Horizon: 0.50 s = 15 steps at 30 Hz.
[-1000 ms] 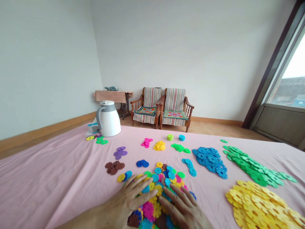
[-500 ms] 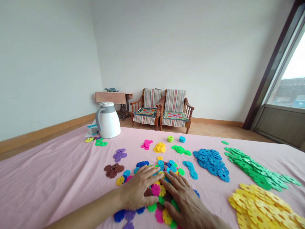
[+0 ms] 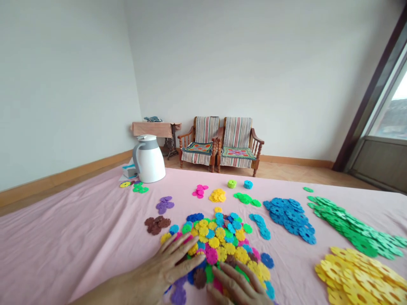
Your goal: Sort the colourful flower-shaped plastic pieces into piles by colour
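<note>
My left hand lies palm down, fingers spread, on the left part of a mixed pile of notched plastic discs. At the pile's near edge rests my right hand, also palm down with its fingers apart and partly cut off by the frame. Neither hand grips a disc. Yellow, pink, green, blue and brown discs show beyond and between the hands. Left of the pile lie brown discs and purple discs. Blue discs form a heap to its right.
A white jug stands at the back left of the pink cloth. Green discs and yellow discs are heaped at the right. Short lime and blue stacks stand behind the pile. Two chairs are beyond.
Both hands have moved back toward me, the left one also leftward, uncovering the middle of the mixed pile. The view has turned slightly left.
</note>
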Tool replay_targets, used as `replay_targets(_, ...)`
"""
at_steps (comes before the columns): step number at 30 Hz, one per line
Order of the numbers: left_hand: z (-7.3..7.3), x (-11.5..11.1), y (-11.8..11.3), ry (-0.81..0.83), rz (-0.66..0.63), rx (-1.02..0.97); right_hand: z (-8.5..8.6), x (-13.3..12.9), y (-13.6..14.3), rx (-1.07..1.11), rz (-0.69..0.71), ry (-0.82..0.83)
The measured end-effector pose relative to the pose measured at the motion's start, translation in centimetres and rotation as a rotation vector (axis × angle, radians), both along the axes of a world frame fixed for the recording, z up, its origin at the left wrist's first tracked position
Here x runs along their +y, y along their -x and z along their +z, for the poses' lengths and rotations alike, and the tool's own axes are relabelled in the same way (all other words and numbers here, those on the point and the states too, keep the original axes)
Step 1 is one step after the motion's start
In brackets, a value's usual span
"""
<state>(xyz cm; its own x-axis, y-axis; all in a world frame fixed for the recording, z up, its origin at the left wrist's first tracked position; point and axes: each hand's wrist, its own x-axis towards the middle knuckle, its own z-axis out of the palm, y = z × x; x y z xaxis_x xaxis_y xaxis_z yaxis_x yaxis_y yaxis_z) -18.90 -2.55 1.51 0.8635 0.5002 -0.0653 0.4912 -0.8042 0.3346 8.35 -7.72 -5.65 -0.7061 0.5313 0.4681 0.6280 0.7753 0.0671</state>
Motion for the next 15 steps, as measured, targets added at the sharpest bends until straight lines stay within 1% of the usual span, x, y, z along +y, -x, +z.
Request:
replay_targets(3,-1.1,0.8,-1.3,-0.07,-0.022,-0.04,0.7,1.0,0.1,-0.016,-0.086,-0.006)
replay_targets(7,-1.9,2.3,-3.5,-0.13,-0.038,-0.037,1.9,2.0,-0.2,-0.007,-0.201,0.128)
replay_targets(9,-2.0,2.9,-4.1,-0.141,-0.041,-0.049,2.2,2.2,-0.3,0.037,-0.245,0.151)
replay_targets(12,-1.8,4.1,-4.2,-0.14,-0.065,-0.076,2.2,2.1,-0.5,0.153,-0.245,0.11)
replay_targets(13,-1.7,4.7,-4.0,-0.143,-0.053,-0.094,2.2,2.0,-0.5,0.196,-0.246,0.089)
replay_targets(15,-1.3,6.3,-3.5,-0.159,0.018,-0.154,2.1,1.8,-0.6,0.273,-0.273,0.059)
